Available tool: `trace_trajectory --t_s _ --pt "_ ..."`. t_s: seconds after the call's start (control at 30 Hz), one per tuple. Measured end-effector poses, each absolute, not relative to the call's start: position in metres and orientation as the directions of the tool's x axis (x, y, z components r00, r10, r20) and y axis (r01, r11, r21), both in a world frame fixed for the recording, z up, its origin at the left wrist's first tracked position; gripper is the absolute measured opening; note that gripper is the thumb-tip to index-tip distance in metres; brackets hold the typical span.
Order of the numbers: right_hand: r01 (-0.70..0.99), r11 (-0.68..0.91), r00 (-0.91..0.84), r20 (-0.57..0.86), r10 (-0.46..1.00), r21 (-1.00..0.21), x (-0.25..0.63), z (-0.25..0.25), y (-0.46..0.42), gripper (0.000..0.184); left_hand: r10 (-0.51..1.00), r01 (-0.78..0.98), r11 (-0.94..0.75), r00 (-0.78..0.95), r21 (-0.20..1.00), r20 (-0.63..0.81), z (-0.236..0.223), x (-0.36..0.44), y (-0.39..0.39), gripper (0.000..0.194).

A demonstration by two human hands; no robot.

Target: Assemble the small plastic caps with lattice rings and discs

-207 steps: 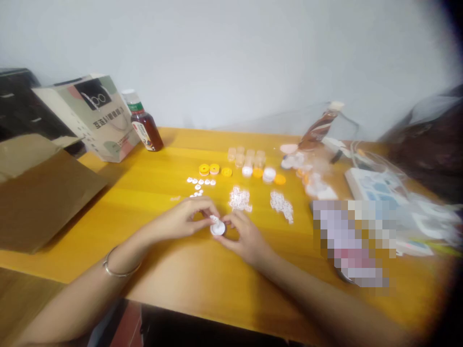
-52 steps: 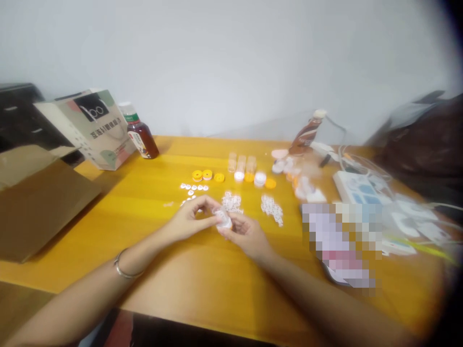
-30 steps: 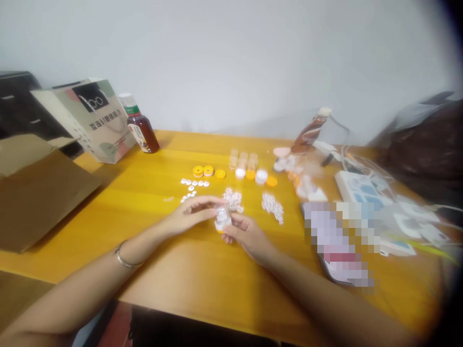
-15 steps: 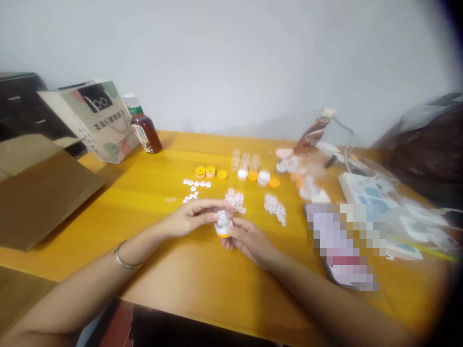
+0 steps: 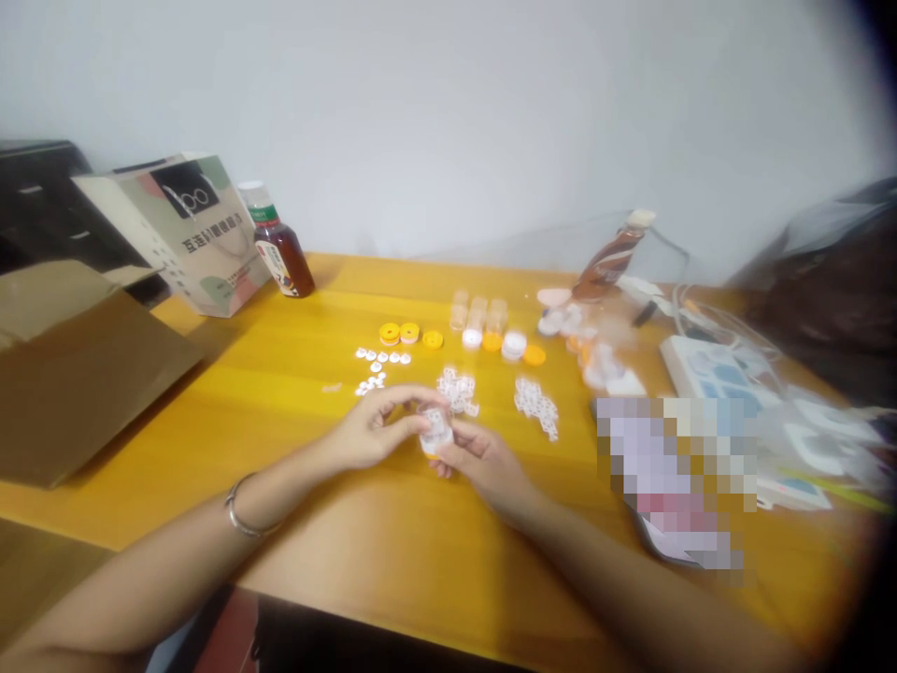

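Observation:
A small clear plastic jar (image 5: 437, 432) with a white and orange base and white pieces inside is held between my hands. My left hand (image 5: 371, 425) grips its upper part, thumb in front and fingers over the top. The fingers of my right hand (image 5: 483, 463) close round its lower end. Just beyond lie a pile of white pieces (image 5: 457, 391) with small marks and a second such pile (image 5: 536, 408) to the right. Small white discs (image 5: 382, 357) lie beyond my left hand. Farther back are yellow ring caps (image 5: 409, 333), white and orange caps (image 5: 514, 344) and clear cups (image 5: 478, 312).
An open cardboard box (image 5: 91, 374) and a paper bag (image 5: 203, 234) stand at the left, beside a dark drink bottle (image 5: 281, 248). Another bottle (image 5: 609, 260) leans at the back right. A pixelated phone-like object (image 5: 665, 486), cables and a white case (image 5: 715, 374) lie right.
The jar has tilted slightly between my fingers, and less of its orange end shows. Both hands keep hold of it with only small finger shifts.

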State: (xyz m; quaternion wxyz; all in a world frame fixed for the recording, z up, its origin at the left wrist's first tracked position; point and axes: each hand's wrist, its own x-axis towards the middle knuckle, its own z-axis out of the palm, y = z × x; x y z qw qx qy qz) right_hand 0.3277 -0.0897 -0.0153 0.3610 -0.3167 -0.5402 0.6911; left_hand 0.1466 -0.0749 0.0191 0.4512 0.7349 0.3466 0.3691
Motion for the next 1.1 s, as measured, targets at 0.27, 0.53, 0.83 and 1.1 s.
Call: trace_trajectory --t_s 0.27,0.53,0.83,1.1 --pt "-0.187 -0.199 -0.528 -0.072 0.846 -0.962 0.325 -0.018 -0.092 0.025 0.772 0.123 -0.333 0.605 0.935 0.196 0.027 0.141 -0.072 0.025" --pt "-0.087 -0.078 -0.449 -0.031 0.893 -0.993 0.325 -0.007 -0.09 0.018 0.808 0.271 -0.444 0.533 0.854 0.251 0.027 0.141 -0.074 0.034" --pt "-0.049 0.018 -0.408 0.037 0.912 -0.999 0.324 -0.01 -0.093 0.014 0.894 0.424 -0.406 0.37 0.81 0.254 0.017 0.15 -0.078 0.02" --pt "-0.104 -0.119 -0.515 -0.049 0.856 -0.987 0.325 -0.014 -0.093 0.016 0.779 0.209 -0.421 0.581 0.883 0.234 0.024 0.141 -0.071 0.025"
